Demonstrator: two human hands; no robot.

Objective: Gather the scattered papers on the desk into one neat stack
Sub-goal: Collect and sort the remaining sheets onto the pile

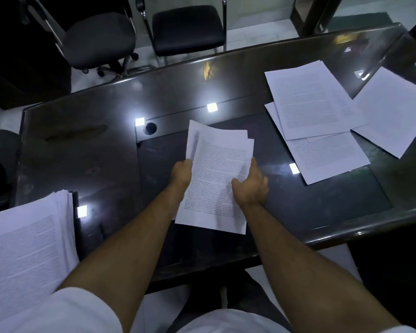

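A small bundle of printed sheets (pixel 216 169) is lifted over the middle of the dark glass desk (pixel 94 150), its edges uneven. My left hand (pixel 181 173) grips the bundle's left edge. My right hand (pixel 251 186) holds its right edge, thumb on top of the page. Several loose printed sheets (pixel 315 104) lie overlapping on the desk at the right, with one more sheet (pixel 394 111) beside them near the far right edge. A thick pile of printed paper (pixel 29 248) sits at the near left corner.
Two black chairs (pixel 187 27) stand behind the desk's far edge. A round cable hole (pixel 150 127) is in the desk left of the bundle. Ceiling lights reflect as bright squares on the glass. The desk's near edge runs just in front of my body.
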